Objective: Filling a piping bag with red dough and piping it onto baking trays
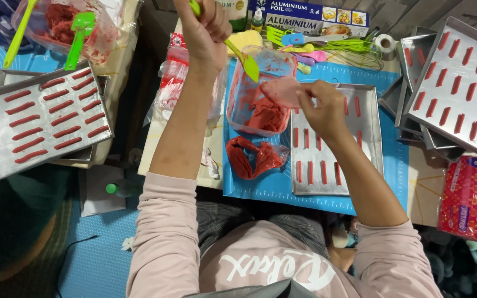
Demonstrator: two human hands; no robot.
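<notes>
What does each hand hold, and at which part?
The left hand grips a yellow-green spatula by its handle, blade down over the plastic container. The right hand pinches a red-smeared piping bag at its edge.

Green spatula (248,65) tilted over tub; pink piping bag (281,91) pinched upright.

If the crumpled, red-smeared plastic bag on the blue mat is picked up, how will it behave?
The crumpled red-smeared plastic bag would probably hang floppy, since it lies collapsed in folds. It looks light, being nearly empty. The red paste on it may make it sticky or slippery.
</notes>
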